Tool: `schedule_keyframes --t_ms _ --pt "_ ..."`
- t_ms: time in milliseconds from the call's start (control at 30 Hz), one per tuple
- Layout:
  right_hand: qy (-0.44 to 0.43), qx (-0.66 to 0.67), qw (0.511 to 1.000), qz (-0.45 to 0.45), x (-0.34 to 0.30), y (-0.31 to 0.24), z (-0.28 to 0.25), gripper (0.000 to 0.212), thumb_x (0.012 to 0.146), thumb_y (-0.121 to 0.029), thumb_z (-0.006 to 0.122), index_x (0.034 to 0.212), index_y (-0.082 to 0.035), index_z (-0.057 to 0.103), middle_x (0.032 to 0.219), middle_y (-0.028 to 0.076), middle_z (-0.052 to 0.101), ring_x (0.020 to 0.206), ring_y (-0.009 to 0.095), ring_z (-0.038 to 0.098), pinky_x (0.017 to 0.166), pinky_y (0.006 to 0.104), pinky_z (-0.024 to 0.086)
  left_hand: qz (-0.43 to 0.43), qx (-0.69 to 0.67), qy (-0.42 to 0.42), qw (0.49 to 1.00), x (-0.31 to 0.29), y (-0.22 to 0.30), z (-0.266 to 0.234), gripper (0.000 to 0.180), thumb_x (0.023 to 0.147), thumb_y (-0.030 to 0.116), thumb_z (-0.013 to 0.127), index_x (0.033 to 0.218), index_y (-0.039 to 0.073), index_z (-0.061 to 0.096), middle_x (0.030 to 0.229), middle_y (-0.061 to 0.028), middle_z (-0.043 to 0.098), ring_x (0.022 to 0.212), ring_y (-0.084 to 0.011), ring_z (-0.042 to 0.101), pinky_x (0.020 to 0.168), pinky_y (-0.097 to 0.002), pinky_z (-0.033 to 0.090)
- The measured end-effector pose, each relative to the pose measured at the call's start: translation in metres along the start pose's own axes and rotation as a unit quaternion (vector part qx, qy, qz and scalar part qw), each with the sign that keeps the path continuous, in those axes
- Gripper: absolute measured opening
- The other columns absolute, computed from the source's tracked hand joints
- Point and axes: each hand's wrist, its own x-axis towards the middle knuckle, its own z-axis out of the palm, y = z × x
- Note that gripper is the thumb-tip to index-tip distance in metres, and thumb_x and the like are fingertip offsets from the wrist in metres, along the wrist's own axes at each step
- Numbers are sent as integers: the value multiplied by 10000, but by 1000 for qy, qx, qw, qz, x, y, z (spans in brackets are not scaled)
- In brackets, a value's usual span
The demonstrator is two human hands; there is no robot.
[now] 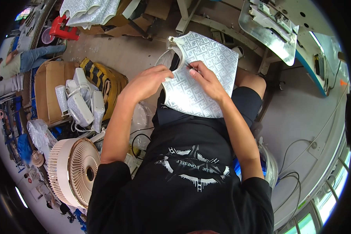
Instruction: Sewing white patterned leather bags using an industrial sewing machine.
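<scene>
A white-and-silver patterned bag panel (210, 50) lies over my lap, with curved cut-outs along its left side. At its upper left corner sits a white tab with a gold-coloured metal fitting (171, 39), and a thin white strap (162, 56) loops down from there. My left hand (148, 82) is closed in a pinch at the panel's left edge, over a small white bit that I cannot identify. Above the panel's face, my right hand (210, 82) is pinched closed around a small dark thing, mostly hidden by the fingers.
White patterned handbags (82, 103) fill a cardboard box (46, 91) at left, beside a yellow-and-black bag (115, 84). A fan (82, 171) stands near my left elbow. Patterned panels (91, 11) are stacked far left. A sewing machine (275, 27) is at far right. Another person (25, 62) is farther left.
</scene>
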Motion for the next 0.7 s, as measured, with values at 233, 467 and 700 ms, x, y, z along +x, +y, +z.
schedule_keyframes --t_ms 233,467,700 --pt "-133 -283 946 -82 -14 -26 -18 381 1001 -409 667 1026 -29 672 880 208 698 856 406 676 763 465 522 -51 -55 -151 986 24 8 -16 219 841 12 633 1057 45 615 1103 -95 552 1001 -276 595 847 -358 502" --pt "-145 -393 900 -125 -11 -52 -20 376 980 -417 681 962 -42 677 783 188 692 791 428 676 693 512 514 -37 -159 -184 969 29 3 -21 207 844 46 645 1048 63 612 1089 -48 484 965 -186 531 808 -308 475" --pt "-148 -414 886 -145 -9 -58 -13 359 972 -414 689 939 -57 678 741 168 682 757 409 679 667 511 510 -23 -179 -201 963 30 1 -26 199 851 50 634 1050 64 624 1101 -54 484 1021 -182 531 809 -308 473"
